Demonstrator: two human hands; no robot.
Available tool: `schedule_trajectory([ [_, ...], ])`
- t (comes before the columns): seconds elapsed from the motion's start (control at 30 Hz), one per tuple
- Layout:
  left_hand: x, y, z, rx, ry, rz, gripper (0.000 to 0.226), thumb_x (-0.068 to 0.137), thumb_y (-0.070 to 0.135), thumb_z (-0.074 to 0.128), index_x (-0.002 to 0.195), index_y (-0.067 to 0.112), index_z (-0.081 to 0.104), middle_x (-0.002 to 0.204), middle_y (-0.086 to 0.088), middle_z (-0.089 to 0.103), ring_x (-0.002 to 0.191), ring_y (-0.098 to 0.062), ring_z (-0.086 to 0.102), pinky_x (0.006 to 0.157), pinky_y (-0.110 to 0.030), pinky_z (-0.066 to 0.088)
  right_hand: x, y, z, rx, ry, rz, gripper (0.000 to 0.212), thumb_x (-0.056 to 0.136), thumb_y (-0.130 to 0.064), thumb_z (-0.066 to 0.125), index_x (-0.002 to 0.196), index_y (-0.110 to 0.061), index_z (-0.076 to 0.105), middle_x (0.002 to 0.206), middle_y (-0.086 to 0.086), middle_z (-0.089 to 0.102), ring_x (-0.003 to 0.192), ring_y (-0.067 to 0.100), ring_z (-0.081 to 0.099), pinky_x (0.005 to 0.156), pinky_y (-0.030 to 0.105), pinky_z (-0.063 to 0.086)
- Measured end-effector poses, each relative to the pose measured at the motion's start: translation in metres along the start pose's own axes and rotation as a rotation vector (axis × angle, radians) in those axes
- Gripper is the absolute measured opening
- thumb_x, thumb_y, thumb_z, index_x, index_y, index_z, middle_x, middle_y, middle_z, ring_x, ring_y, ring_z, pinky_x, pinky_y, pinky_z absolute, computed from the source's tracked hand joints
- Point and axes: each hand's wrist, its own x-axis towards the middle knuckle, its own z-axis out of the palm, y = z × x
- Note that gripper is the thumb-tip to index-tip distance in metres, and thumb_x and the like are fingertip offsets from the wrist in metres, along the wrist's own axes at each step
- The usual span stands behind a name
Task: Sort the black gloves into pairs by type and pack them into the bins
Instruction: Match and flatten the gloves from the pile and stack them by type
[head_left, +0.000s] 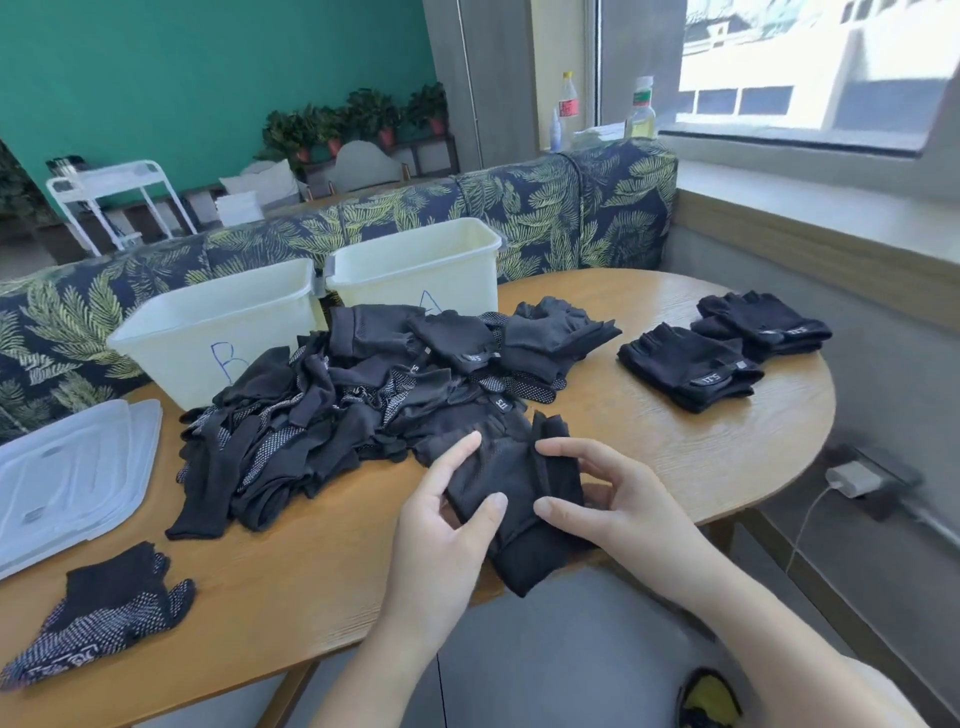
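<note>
A black mesh fingerless glove (511, 478) hangs over the table's front edge between both hands. My left hand (441, 525) pinches its left side with thumb and fingers. My right hand (602, 499) pinches its right side, where a second black layer is folded against it. Behind lies a big heap of mixed black gloves (363, 395), some with white dots. Two stacks of fingerless gloves (691, 369) (763, 322) sit at the right. A dotted glove pair (104, 618) lies at the front left. Two cream bins stand at the back, marked B (208, 332) and A (421, 265).
Clear plastic lids (67, 473) are stacked at the table's left edge. The wooden table (649, 441) is rounded on the right, with a leaf-print sofa back (545, 208) behind it. A white charger (852, 478) lies plugged in on the floor to the right.
</note>
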Motion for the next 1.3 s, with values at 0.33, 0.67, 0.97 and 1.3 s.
schedule_trajectory([
  [0.33, 0.081, 0.039, 0.097, 0.172, -0.158, 0.150, 0.058, 0.083, 0.016, 0.075, 0.130, 0.048, 0.062, 0.125, 0.019, 0.069, 0.118, -0.007, 0.066, 0.102, -0.043, 0.053, 0.021, -0.038, -0.109, -0.108, 0.178, -0.095, 0.044, 0.083, -0.010, 0.081, 0.120, -0.028, 0.067, 0.102, -0.008, 0.076, 0.095, 0.017, 0.073, 0.071, 0.031, 0.062],
  [0.67, 0.172, 0.072, 0.228, 0.099, -0.378, 0.128, 0.068, 0.085, 0.001, 0.075, 0.144, 0.029, 0.055, 0.111, 0.011, 0.075, 0.101, -0.007, 0.072, 0.089, -0.035, 0.060, 0.058, -0.072, -0.244, -0.207, 0.349, -0.145, 0.045, 0.082, -0.008, 0.082, 0.120, -0.028, 0.068, 0.109, -0.007, 0.075, 0.094, 0.022, 0.075, 0.073, 0.033, 0.062],
  [0.97, 0.251, 0.063, 0.316, 0.086, -0.418, -0.047, 0.074, 0.085, -0.001, 0.075, 0.148, 0.027, 0.050, 0.120, -0.005, 0.070, 0.080, -0.020, 0.074, 0.058, -0.028, 0.058, 0.118, -0.068, -0.333, -0.322, 0.379, -0.097, 0.045, 0.085, -0.017, 0.081, 0.127, -0.027, 0.066, 0.123, -0.004, 0.069, 0.096, 0.012, 0.074, 0.081, 0.026, 0.061],
  [1.3, 0.283, 0.028, 0.338, 0.346, -0.446, -0.082, 0.073, 0.085, 0.010, 0.077, 0.151, 0.020, 0.047, 0.124, -0.008, 0.066, 0.084, -0.022, 0.069, 0.060, -0.021, 0.055, 0.156, -0.034, -0.364, -0.585, 0.339, 0.041, 0.044, 0.086, -0.035, 0.078, 0.129, -0.033, 0.066, 0.121, -0.008, 0.070, 0.110, 0.015, 0.068, 0.104, 0.039, 0.052],
])
